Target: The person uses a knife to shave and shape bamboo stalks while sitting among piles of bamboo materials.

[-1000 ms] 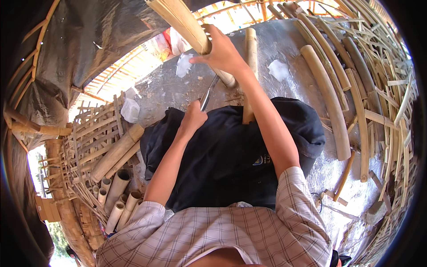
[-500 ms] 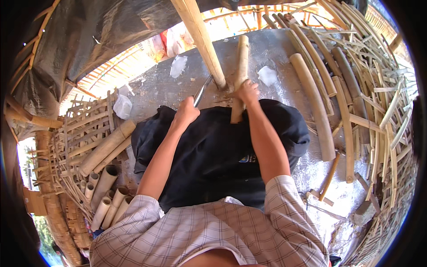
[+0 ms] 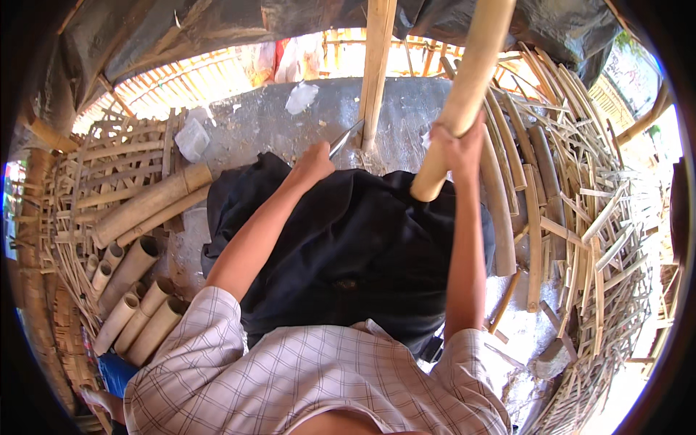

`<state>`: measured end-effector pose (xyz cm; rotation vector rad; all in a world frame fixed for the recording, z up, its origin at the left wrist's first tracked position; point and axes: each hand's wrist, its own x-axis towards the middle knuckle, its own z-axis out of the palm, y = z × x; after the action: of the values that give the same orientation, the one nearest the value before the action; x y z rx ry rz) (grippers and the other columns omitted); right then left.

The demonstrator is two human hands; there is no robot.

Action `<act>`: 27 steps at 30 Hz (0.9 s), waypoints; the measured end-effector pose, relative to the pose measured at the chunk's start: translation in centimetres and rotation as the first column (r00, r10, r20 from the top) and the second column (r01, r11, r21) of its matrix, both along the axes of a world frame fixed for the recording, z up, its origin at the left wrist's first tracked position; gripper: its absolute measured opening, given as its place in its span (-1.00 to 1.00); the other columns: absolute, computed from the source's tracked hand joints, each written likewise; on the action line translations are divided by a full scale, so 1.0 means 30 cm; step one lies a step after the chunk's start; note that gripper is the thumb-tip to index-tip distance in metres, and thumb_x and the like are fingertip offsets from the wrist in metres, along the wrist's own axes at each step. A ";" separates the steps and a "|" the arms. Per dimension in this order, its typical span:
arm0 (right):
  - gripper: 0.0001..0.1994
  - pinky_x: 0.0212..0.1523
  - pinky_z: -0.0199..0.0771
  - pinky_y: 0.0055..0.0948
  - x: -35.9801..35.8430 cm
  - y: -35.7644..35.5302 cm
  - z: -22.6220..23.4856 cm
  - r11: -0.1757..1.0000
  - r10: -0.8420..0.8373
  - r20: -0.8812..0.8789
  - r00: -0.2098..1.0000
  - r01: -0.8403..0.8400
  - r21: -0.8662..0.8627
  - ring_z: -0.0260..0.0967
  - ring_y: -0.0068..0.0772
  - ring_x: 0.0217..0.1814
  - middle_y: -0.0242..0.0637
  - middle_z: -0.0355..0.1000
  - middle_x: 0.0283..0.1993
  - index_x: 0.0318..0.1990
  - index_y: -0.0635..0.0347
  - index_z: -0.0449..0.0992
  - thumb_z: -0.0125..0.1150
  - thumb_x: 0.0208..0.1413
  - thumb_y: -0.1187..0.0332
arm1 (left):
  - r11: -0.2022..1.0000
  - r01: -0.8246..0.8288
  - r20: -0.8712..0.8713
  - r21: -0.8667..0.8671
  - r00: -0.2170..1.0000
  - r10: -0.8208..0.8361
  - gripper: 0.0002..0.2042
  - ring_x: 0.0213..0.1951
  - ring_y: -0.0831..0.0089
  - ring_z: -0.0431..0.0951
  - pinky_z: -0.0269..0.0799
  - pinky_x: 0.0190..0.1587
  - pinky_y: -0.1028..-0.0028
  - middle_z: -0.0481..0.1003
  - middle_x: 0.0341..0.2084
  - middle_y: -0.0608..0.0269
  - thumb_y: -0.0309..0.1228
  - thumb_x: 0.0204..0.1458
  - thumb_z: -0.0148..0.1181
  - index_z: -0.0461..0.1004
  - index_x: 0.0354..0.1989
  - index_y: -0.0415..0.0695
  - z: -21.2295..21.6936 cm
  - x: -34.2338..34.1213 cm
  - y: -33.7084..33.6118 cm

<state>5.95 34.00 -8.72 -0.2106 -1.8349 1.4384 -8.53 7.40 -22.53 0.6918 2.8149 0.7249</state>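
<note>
A thick pale bamboo pole (image 3: 475,69) slants upward from over my lap, its lower end near the black cloth (image 3: 341,239) across my legs. My right hand (image 3: 460,148) is wrapped round it close to that lower end. In my left hand (image 3: 314,165) I grip a knife (image 3: 346,139), its blade pointing up and to the right, toward the foot of a wooden post (image 3: 377,72). The blade is apart from the bamboo pole. My fist hides the knife's handle.
Long split bamboo pieces (image 3: 500,196) and a heap of thin strips (image 3: 616,239) lie at right. On the left are cut bamboo tubes (image 3: 138,319), thicker bamboo lengths (image 3: 152,206) and a woven lattice (image 3: 119,156). A grey sheet (image 3: 268,116) covers the ground ahead.
My right hand has moved right and lifted the bamboo pole, which now tilts up toward the top. My left hand still grips the knife. The whole view has shifted a little.
</note>
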 end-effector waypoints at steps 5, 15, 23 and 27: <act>-0.45 -0.23 0.60 -0.10 0.090 -0.039 0.297 0.812 -0.195 -0.006 0.981 0.165 0.559 0.61 0.11 -0.28 0.07 0.55 -0.26 0.01 0.27 0.30 0.48 -0.14 0.42 | 0.998 -0.046 0.053 -0.038 0.997 0.048 -0.71 -0.01 -0.23 0.59 0.53 0.05 0.01 0.59 -0.13 -0.29 -0.44 -0.04 0.27 0.50 -0.14 -0.31 0.024 0.029 0.002; -0.49 -0.11 0.59 0.13 -0.077 -0.077 -0.487 0.538 -0.357 0.668 0.653 -0.441 0.719 0.58 0.27 -0.11 0.09 0.58 -0.19 0.13 0.09 0.30 0.35 0.01 0.37 | 0.946 0.045 0.243 -0.322 0.969 0.037 -0.55 0.16 -0.07 0.54 0.51 0.15 0.07 0.55 0.06 -0.19 -0.34 -0.01 0.35 0.48 0.08 -0.20 -0.083 0.030 -0.031; -0.38 -0.13 0.59 0.10 -0.058 -0.089 -0.434 0.568 -0.319 0.686 0.654 -0.447 0.691 0.58 0.24 -0.10 0.05 0.58 -0.20 0.12 0.10 0.32 0.52 -0.12 0.38 | 0.955 0.016 0.287 -0.297 0.955 0.073 -0.59 0.13 -0.08 0.56 0.51 0.13 0.06 0.57 0.02 -0.23 -0.42 -0.02 0.28 0.54 0.05 -0.27 -0.048 0.037 -0.052; -0.42 -0.14 0.57 0.10 -0.109 -0.094 -0.382 0.649 -0.318 0.634 0.705 -0.327 0.688 0.57 0.25 -0.10 0.05 0.57 -0.20 0.11 0.09 0.31 0.44 -0.10 0.40 | 0.966 0.018 0.242 -0.259 0.969 0.047 -0.61 0.12 -0.12 0.56 0.52 0.13 0.04 0.55 0.03 -0.28 -0.45 -0.02 0.26 0.56 0.02 -0.32 -0.108 0.033 -0.080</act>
<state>2.68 31.20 -20.19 -0.3607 -2.9403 0.3960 -7.53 4.99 -25.77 0.4978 2.6203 0.3993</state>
